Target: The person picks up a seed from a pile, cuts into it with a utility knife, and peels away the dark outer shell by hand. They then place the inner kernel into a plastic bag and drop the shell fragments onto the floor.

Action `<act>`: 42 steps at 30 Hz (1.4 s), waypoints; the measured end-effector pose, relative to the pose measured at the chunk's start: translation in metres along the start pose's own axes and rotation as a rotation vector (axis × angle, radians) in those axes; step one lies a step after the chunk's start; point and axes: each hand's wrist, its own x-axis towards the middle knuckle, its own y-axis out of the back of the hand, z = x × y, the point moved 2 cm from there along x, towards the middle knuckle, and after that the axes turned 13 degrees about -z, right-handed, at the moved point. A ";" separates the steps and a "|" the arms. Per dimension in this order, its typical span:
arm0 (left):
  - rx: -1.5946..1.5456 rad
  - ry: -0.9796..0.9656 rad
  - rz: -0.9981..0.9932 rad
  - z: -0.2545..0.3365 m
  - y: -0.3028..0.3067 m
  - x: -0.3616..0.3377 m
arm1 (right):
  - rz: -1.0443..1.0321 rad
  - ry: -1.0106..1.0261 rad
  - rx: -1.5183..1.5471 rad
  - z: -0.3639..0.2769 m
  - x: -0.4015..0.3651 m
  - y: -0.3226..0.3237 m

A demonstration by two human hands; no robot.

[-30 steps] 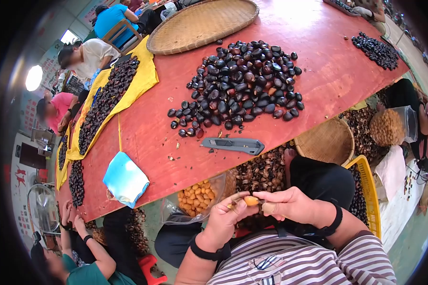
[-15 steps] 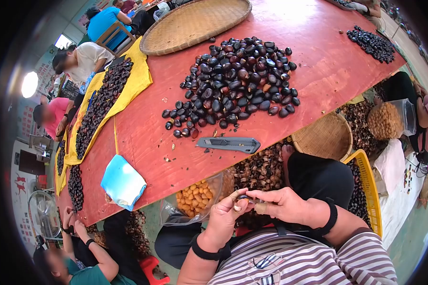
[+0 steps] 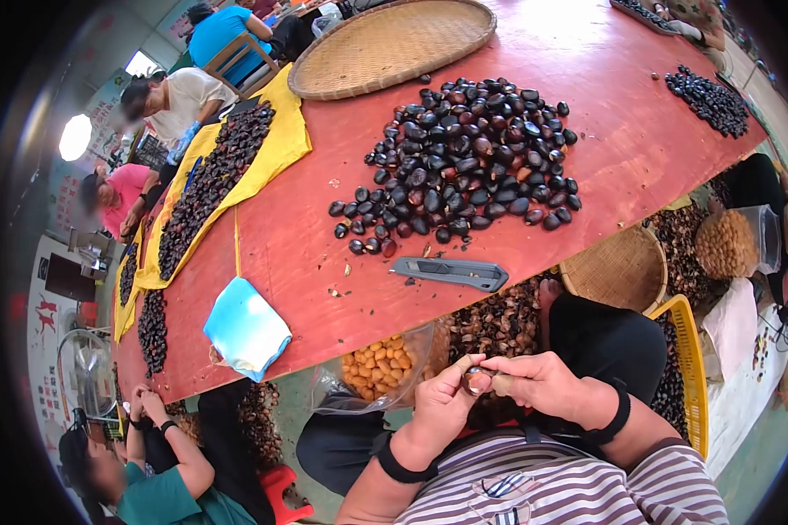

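Note:
Over my lap, my left hand [image 3: 444, 401] pinches a small nut [image 3: 477, 380] between thumb and fingertips. My right hand [image 3: 541, 381] closes on the same nut from the other side, its thumb and index finger against the shell. The nut shows a reddish-brown, partly pale face. Beyond my hands, a heap of glossy black nuts [image 3: 473, 157] covers part of the red table [image 3: 280, 227]. A grey utility knife [image 3: 451, 273] lies between the heap and the table edge. Below that edge, a clear plastic bag [image 3: 425, 350] holds yellow-orange kernels [image 3: 378, 367].
A blue-white face mask [image 3: 247, 328] lies at the table's left edge. Around stand a large woven tray [image 3: 390, 44], a smaller basket [image 3: 617, 271] and a yellow crate [image 3: 693, 385]. Shell pieces [image 3: 499, 325] lie below the table. Several people sit around, one in green [image 3: 162, 481] at lower left.
The nut has turned between my fingers, and its reddish-brown face now shows where a dark side was. My view has shifted, so the table and its things appear farther right.

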 end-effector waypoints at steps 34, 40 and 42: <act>-0.138 0.237 -0.222 0.025 -0.005 0.006 | -0.238 -0.183 0.155 -0.004 -0.013 0.017; -0.043 0.189 -0.242 0.017 -0.008 0.007 | -0.163 -0.207 0.048 0.003 -0.010 0.018; 0.031 0.181 -0.266 0.012 -0.007 0.007 | -0.133 -0.200 0.016 0.004 -0.009 0.017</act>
